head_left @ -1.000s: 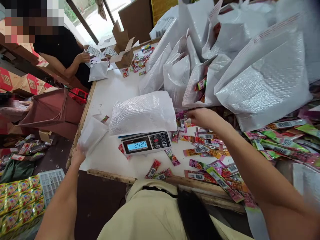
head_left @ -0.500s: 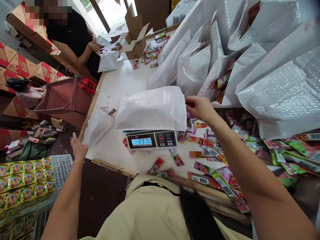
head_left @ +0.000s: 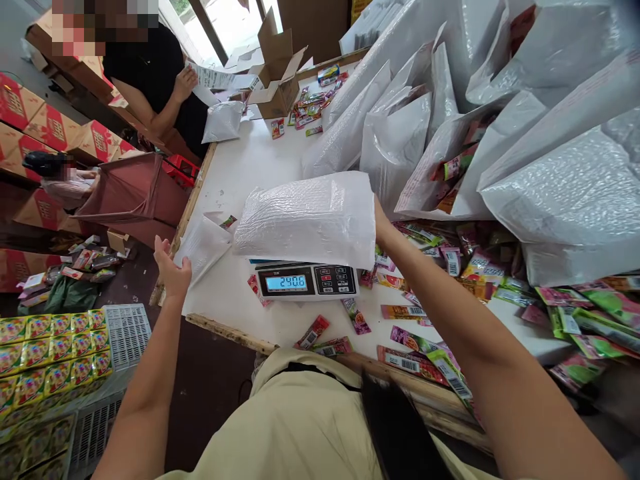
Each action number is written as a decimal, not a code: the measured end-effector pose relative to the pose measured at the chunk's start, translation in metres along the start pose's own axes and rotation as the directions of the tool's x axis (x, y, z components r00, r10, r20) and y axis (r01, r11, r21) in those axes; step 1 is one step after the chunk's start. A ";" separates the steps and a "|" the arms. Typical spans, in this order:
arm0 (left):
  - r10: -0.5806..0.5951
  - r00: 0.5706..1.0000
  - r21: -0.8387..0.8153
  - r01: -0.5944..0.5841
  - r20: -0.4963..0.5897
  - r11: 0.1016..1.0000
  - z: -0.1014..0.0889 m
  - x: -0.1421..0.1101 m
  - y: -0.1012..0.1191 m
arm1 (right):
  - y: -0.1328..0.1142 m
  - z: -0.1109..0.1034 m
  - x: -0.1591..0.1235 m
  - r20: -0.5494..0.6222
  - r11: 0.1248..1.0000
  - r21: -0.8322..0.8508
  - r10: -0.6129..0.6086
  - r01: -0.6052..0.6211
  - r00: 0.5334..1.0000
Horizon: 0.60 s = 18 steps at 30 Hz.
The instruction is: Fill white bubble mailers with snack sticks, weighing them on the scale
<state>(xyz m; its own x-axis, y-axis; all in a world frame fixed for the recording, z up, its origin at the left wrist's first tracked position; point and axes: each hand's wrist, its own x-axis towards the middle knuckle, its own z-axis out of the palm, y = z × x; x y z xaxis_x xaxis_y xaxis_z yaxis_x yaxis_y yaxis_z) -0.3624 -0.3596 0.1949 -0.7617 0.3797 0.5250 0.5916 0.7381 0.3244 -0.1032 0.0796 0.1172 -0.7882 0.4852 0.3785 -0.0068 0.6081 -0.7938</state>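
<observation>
A filled white bubble mailer lies on a digital scale whose display reads 240.6. My right hand reaches into the mailer's right end; its fingers are hidden behind the bag. My left hand hovers at the table's left edge, fingers apart, touching a small empty white mailer. Colourful snack sachets lie scattered right of the scale.
Large white mailers are piled at the back right. A person in black handles paper labels near an open cardboard box at the far end. Yellow snack packs fill a crate on the floor, left. The white table has a wooden edge.
My right hand moved from the sachet pile to the mailer's open end and went inside. The scale reading rose from 237.0 to 240.6. My left hand let go of the small mailer.
</observation>
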 end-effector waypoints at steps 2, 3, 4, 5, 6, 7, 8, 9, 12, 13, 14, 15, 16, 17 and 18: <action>-0.026 0.999 -0.052 0.025 -0.025 0.998 0.001 -0.005 0.001 | -0.003 -0.005 -0.004 -0.048 0.997 0.053 0.055 -0.052 0.997; -0.038 0.999 -0.074 0.036 -0.033 0.997 0.002 -0.008 0.000 | -0.007 -0.007 -0.006 -0.073 0.995 0.062 0.087 -0.082 0.994; -0.049 0.998 -0.094 0.046 -0.036 0.995 0.004 -0.011 0.000 | -0.010 -0.010 -0.009 -0.094 0.992 0.054 0.115 -0.110 0.989; -0.059 0.998 -0.113 0.054 -0.033 0.992 0.006 -0.014 0.000 | -0.015 -0.013 -0.013 -0.110 0.991 0.028 0.136 -0.133 0.985; -0.066 0.997 -0.129 0.062 -0.028 0.990 0.008 -0.017 0.000 | -0.019 -0.015 -0.016 -0.122 0.989 -0.004 0.147 -0.149 0.982; -0.074 0.997 -0.141 0.070 -0.019 0.987 0.011 -0.020 0.001 | -0.022 -0.019 -0.021 -0.136 0.988 -0.029 0.146 -0.151 0.980; -0.082 0.997 -0.150 0.079 -0.012 0.986 0.013 -0.023 0.003 | -0.025 -0.023 -0.025 -0.150 0.989 -0.038 0.133 -0.140 0.980; -0.089 0.996 -0.153 0.088 -0.004 0.984 0.015 -0.026 0.004 | -0.026 -0.029 -0.032 -0.164 0.992 -0.025 0.115 -0.120 0.980; -0.108 0.994 -0.155 0.108 0.010 0.982 0.018 -0.035 0.011 | -0.023 -0.056 -0.057 -0.225 0.986 0.129 0.132 -0.105 0.965; -0.114 0.993 -0.163 0.114 0.010 0.980 0.018 -0.039 0.013 | -0.019 -0.069 -0.067 -0.252 0.973 0.194 0.175 -0.128 0.952; -0.121 0.993 -0.176 0.121 0.007 0.977 0.018 -0.042 0.015 | -0.016 -0.083 -0.079 -0.281 0.955 0.248 0.231 -0.162 0.931; -0.130 0.992 -0.189 0.128 0.003 0.974 0.018 -0.045 0.018 | -0.013 -0.097 -0.090 -0.314 0.936 0.287 0.293 -0.204 0.903; -0.138 0.990 -0.198 0.135 -0.001 0.971 0.019 -0.048 0.021 | -0.010 -0.111 -0.101 -0.346 0.919 0.305 0.350 -0.248 0.870; -0.143 0.990 -0.203 0.140 -0.002 0.969 0.019 -0.051 0.024 | -0.008 -0.125 -0.112 -0.379 0.906 0.304 0.397 -0.293 0.836; -0.144 0.990 -0.204 0.141 -0.001 0.969 0.020 -0.052 0.027 | -0.007 -0.138 -0.122 -0.410 0.896 0.295 0.433 -0.333 0.803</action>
<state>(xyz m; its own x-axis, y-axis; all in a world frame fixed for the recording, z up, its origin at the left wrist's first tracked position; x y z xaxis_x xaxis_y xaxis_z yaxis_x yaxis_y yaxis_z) -0.3118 -0.3484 0.1604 -0.8386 0.2687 0.4739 0.5199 0.6546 0.5489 0.0779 0.1023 0.1422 -0.3834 0.9105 0.1550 0.0747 0.1978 -0.9774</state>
